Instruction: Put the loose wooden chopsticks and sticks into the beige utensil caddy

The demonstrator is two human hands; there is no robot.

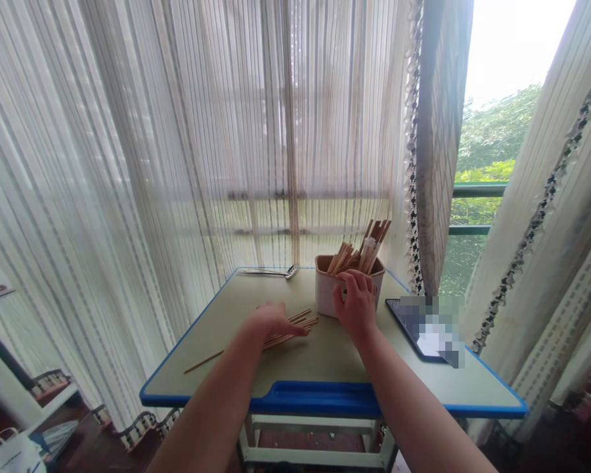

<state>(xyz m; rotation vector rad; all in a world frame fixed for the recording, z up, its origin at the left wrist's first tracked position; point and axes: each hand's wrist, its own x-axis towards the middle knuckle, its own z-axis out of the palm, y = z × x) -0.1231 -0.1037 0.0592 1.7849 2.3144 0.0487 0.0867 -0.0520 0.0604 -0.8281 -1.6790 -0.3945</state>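
My left hand (pixel 270 320) is around a loose bundle of wooden chopsticks (pixel 303 322) low over the left-centre of the desk, its thumb stretched along the near side. Its other fingers are mostly hidden behind the hand. One chopstick (pixel 201 362) pokes out to the left, flat on the desktop. At the front wall of a white container (pixel 326 289) with a brown rim, my right hand (pixel 358 299) has its fingers bent over the edge and its thumb against the outside. Several bundles of chopsticks (pixel 345 256) stand upright and tilted in that container.
A metal slotted spoon (pixel 290 270) lies along the desk's back edge. On the right side rests a dark tablet-like board (pixel 408 325), partly blurred. The desktop (pixel 325 361) has a raised blue rim. Sheer curtains (pixel 226 131) hang close behind it.
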